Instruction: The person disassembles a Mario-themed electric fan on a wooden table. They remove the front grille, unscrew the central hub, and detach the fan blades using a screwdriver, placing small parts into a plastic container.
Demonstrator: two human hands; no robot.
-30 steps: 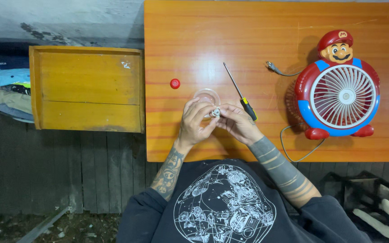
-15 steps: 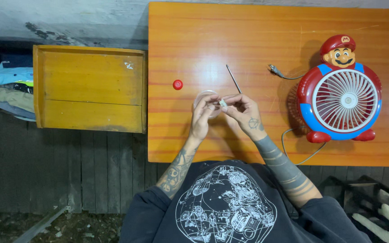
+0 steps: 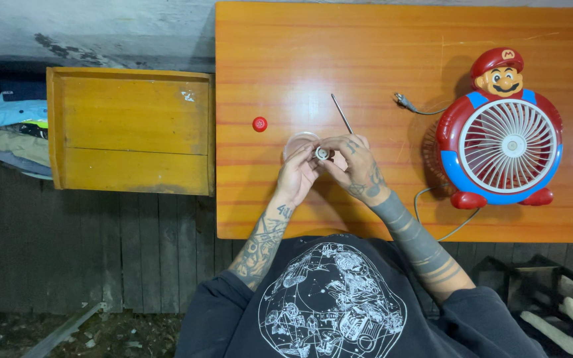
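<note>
Both my hands meet over the orange wooden table (image 3: pixel 392 40), holding a small white round part (image 3: pixel 323 154) between their fingertips. My left hand (image 3: pixel 298 174) pinches it from the left, and my right hand (image 3: pixel 355 166) grips it from the right. Just behind the part, a clear shallow dish (image 3: pixel 298 140) rests on the table, partly hidden by my fingers. A screwdriver's metal shaft (image 3: pixel 341 113) sticks out beyond my right hand; its handle is hidden under that hand.
A small red cap (image 3: pixel 258 124) lies left of the dish. A red, blue and white cartoon-figure desk fan (image 3: pixel 502 136) lies at the table's right, its cable (image 3: pixel 409 105) trailing. A yellow wooden drawer box (image 3: pixel 130 129) sits to the left, folded clothes (image 3: pixel 14 129) beyond it.
My right hand has turned over the part and now covers the screwdriver's handle. The white part has rotated between my fingertips and shows its round end.
</note>
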